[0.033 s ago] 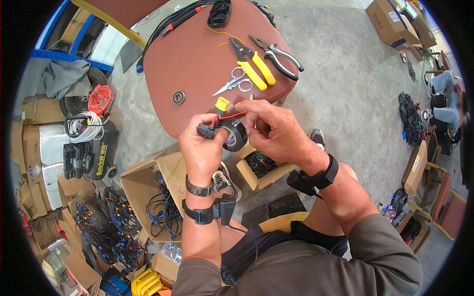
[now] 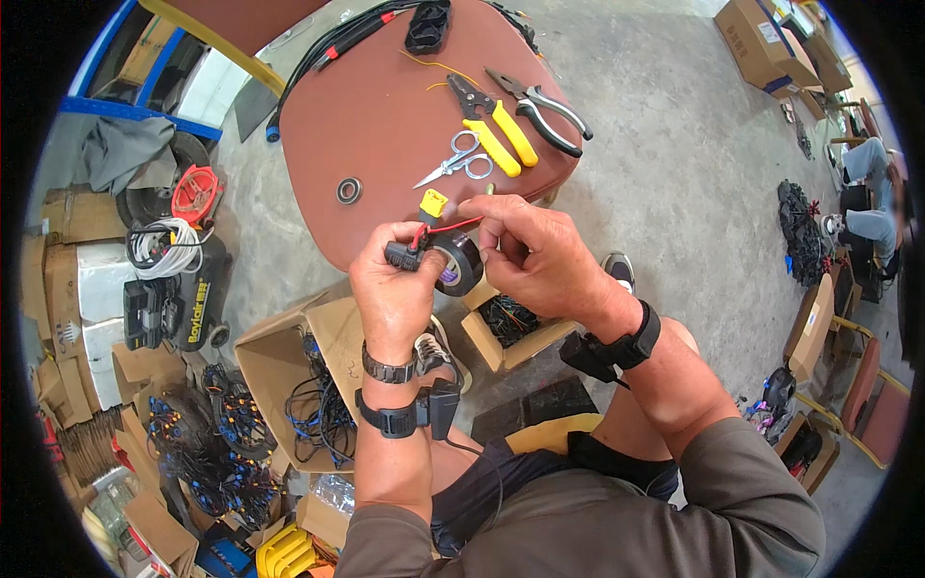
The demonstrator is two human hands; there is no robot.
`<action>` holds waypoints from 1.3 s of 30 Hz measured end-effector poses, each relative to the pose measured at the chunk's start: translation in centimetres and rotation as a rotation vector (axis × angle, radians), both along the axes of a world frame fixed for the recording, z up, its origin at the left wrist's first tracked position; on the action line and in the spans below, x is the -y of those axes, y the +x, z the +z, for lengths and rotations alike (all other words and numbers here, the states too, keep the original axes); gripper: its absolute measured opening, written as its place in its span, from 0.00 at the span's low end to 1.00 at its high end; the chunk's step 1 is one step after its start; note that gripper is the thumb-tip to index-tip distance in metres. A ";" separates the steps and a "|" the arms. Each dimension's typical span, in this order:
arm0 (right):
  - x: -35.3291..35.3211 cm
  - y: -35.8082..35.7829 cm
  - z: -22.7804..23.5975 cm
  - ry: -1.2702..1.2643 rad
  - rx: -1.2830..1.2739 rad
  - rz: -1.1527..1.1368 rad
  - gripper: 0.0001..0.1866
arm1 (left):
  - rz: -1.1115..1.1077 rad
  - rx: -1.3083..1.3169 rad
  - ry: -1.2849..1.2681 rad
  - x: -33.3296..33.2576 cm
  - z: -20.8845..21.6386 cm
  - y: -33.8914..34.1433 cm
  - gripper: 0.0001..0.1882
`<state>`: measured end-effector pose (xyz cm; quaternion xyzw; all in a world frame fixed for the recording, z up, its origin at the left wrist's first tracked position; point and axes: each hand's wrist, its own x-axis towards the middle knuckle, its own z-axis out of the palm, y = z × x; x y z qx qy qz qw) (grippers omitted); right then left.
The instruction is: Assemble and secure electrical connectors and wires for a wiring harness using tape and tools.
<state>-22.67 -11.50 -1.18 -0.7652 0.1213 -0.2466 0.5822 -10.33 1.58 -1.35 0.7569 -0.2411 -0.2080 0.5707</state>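
Note:
My left hand (image 2: 390, 289) is closed around a black plug-like piece (image 2: 403, 255), its thumb lying on a roll of black electrical tape (image 2: 460, 267). Just above these fingers stands a yellow connector (image 2: 433, 202) with red wire below it. A red wire (image 2: 453, 226) stretches from there to my right hand (image 2: 535, 252), whose fingers are curled and pinched at its end beside the tape roll. The exact grip of those fingertips is partly hidden. Scissors (image 2: 459, 164), yellow-handled wire strippers (image 2: 493, 125) and black-and-grey pliers (image 2: 541, 111) lie beyond my hands.
A brown padded seat (image 2: 356, 125) bears the tools, a small ring bearing (image 2: 349, 191) and a black tray (image 2: 427, 26). Below my hands stand cardboard boxes of cables (image 2: 323, 405) and wires (image 2: 508, 320). Wire bundles (image 2: 212, 443) crowd the left; another person (image 2: 872, 193) sits far right.

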 end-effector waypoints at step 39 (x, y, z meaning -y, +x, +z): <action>0.4 0.0 -0.3 -0.027 0.009 0.003 0.07 | 0.038 -0.008 0.002 -0.5 -0.4 0.6 0.11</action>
